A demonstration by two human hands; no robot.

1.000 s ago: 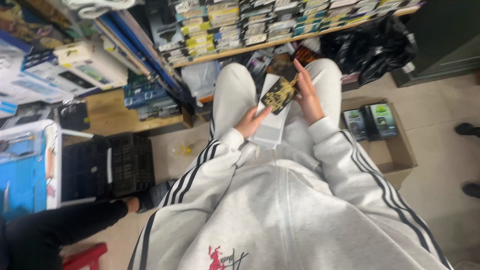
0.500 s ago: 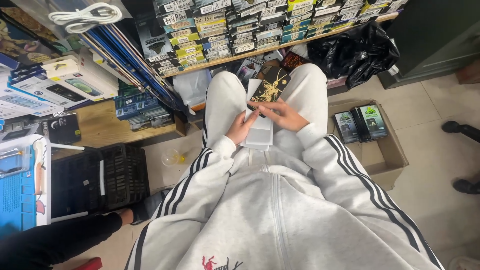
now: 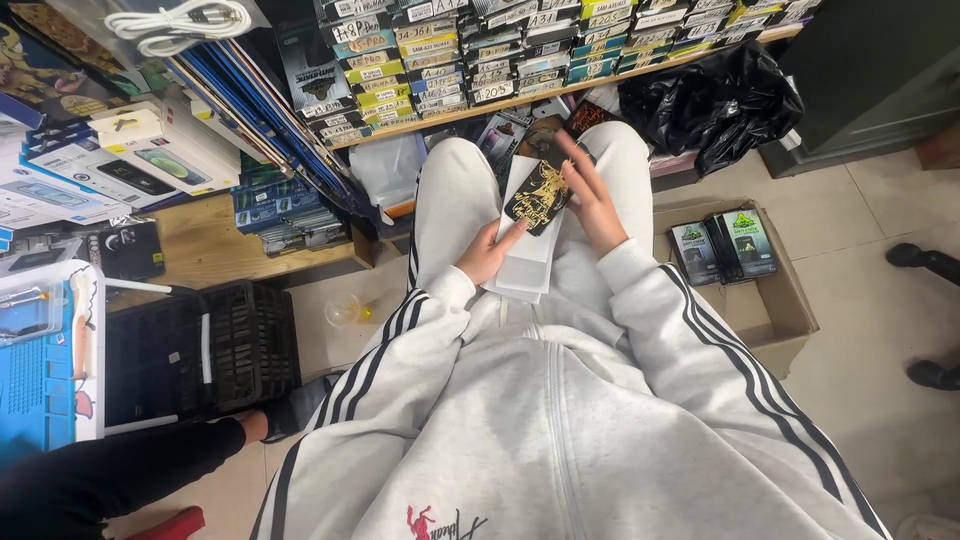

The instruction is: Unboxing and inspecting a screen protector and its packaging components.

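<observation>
**Black and gold card held over white packets on the lap**

While the person sits in a pale grey tracksuit with dark stripes, the left hand (image 3: 487,252) curls under a stack of flat white paper packets (image 3: 528,250) resting on the thighs, fingers closed on its edge. Above it, the right hand (image 3: 590,195) has its fingers loosely spread, tips pinching a small black card with a gold figure (image 3: 540,196), which lies tilted on top of the stack. Just right of the knee sits an open brown cardboard box (image 3: 775,305) holding green-printed black packages, on the tiled floor
</observation>
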